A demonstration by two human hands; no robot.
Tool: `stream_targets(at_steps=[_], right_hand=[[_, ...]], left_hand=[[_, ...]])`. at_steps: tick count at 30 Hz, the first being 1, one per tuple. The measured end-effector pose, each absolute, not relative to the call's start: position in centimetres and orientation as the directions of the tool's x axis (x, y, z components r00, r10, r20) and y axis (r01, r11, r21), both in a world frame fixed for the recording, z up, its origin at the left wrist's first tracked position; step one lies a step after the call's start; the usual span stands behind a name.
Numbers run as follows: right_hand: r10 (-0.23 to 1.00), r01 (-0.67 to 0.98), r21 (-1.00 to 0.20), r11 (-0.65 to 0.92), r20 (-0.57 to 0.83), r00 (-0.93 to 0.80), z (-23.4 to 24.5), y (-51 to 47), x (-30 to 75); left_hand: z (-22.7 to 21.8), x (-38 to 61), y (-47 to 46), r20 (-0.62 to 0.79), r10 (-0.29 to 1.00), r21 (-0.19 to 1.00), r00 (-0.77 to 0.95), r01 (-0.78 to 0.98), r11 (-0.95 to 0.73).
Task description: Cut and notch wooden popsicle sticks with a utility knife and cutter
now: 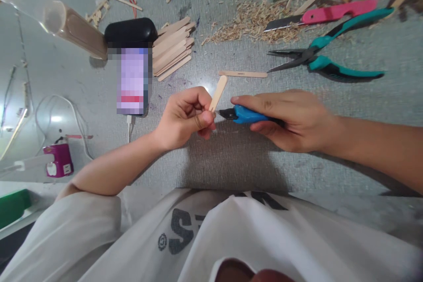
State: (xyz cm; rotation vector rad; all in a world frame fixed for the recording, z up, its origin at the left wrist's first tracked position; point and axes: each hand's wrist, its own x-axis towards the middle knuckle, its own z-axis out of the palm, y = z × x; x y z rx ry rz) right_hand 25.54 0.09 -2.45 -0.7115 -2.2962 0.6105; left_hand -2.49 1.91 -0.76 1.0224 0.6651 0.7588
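Note:
My left hand is closed in a pinch on a pale wooden craft stick, which points up and to the right from my fingers. My right hand is wrapped round a blue-handled cutter whose dark tip touches the stick's lower end beside my left thumb. Both hands hover just above the grey table, close to my body.
A stack of craft sticks lies beside a phone on a black stand. A single stick, teal long-nose pliers, a pink-handled knife and wood shavings lie further back. Loose sticks are heaped at the far right.

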Motion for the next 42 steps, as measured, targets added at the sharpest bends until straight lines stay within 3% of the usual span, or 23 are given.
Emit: stream_targets(at_steps=[12, 17, 22, 33, 38, 42], right_hand=[[0.61, 0.278, -0.617, 0.736, 0.428, -0.667, -2.7, 0.1, 25.6], [0.657, 0.312, -0.65, 0.693, 0.391, -0.645, -2.9, -0.3, 25.5], [0.729, 0.437, -0.656, 0.615, 0.263, -0.632, -2.1, 0.0, 25.6], [0.714, 0.433, -0.616, 0.658, 0.327, -0.619, -1.8, 0.4, 25.9], [0.718, 0.451, -0.626, 0.636, 0.266, -0.643, -1.7, 0.5, 26.0], [0.686, 0.42, -0.612, 0.67, 0.294, -0.666, -1.7, 0.6, 26.1]], left_hand=[[-0.5, -3.1, 1.8, -0.156, 0.722, 0.914, 0.673, -0.178, 0.364], [-0.3, -2.6, 1.7, -0.16, 0.781, 0.939, 0.604, -0.149, 0.308], [-0.2, -2.0, 1.5, -0.204, 0.863, 0.937, 0.462, -0.163, 0.309], [-0.1, -1.7, 0.9, -0.169, 0.907, 0.946, 0.386, -0.194, 0.259], [-0.2, -1.7, 0.9, -0.242, 0.843, 0.897, 0.48, -0.22, 0.383], [-0.2, -1.9, 1.0, -0.263, 0.775, 0.842, 0.574, -0.255, 0.475]])
